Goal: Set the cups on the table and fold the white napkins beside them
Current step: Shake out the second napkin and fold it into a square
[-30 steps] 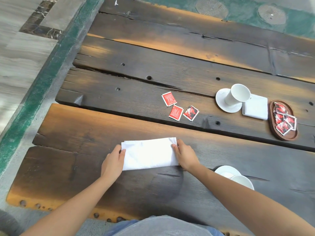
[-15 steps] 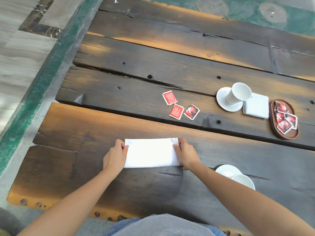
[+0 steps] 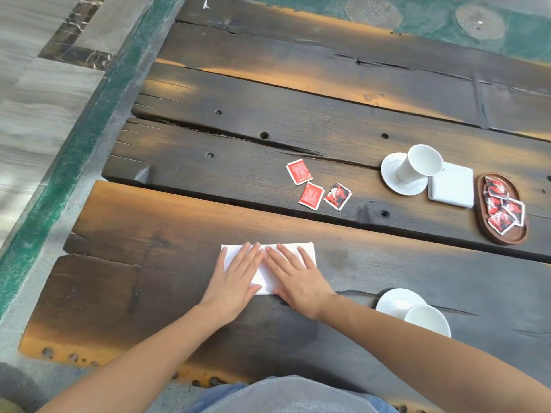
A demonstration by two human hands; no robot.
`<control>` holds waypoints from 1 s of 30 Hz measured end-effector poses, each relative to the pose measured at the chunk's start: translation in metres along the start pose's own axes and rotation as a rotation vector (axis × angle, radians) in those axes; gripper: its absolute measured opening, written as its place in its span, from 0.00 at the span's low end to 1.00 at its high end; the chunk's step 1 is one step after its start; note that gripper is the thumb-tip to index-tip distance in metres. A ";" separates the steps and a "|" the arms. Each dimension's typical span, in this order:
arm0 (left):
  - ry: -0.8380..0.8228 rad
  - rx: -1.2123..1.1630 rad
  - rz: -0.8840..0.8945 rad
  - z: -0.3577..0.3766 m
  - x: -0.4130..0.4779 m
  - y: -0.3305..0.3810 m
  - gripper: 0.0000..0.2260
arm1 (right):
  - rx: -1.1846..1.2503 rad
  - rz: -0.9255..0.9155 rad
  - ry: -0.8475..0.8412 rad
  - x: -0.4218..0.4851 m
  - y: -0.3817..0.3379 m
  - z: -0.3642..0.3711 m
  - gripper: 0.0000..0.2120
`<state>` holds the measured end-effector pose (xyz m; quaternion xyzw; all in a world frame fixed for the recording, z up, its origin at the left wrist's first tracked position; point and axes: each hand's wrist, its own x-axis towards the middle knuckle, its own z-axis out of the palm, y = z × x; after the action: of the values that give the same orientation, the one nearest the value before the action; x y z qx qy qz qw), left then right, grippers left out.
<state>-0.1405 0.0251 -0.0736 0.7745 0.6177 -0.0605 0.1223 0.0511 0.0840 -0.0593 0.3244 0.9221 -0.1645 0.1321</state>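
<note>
Left hand (image 3: 235, 281): laid flat, fingers (image 3: 250, 254) straight and spread, palm down on the left half of the napkin. Gripping nothing.
Right hand (image 3: 298, 278): the same, flat and pressing the right half. My two index fingers nearly meet.
Napkin (image 3: 309, 254): directly under both palms, a long white strip on the table (image 3: 179, 234). Its far edge shows just past my fingertips and its right end pokes out beside my little finger.
Feel, my guess: very light, soft, limp, no spring. It should take a crease under pressure and slide easily on the dark wood if I push sideways.
Where to take hold: I would pinch the two corners of one short end and carry it over to the other end. The middle would only bunch.
Near cup (image 3: 426, 320): right of my right wrist, on its saucer (image 3: 393, 299). Probably ceramic, hard and breakable, so mind the forearm.
Far cup (image 3: 420, 163): well beyond my right fingertips, on its own saucer with a folded napkin (image 3: 451, 189) touching it on the right.
Sachets (image 3: 310, 193): three red ones loose beyond my fingertips, more in the wooden tray (image 3: 504, 238) far right.
Writing: the sachets carry print, too small to read. No brand legible anywhere.
</note>
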 end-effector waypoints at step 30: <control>-0.043 -0.170 0.011 -0.015 0.082 0.045 0.26 | 0.776 0.846 0.116 -0.051 0.029 0.029 0.15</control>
<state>-0.0784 0.0972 -0.0746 0.7632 0.6135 -0.0239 0.2012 0.1119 0.0657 -0.0737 0.6981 0.5900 -0.4057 0.0071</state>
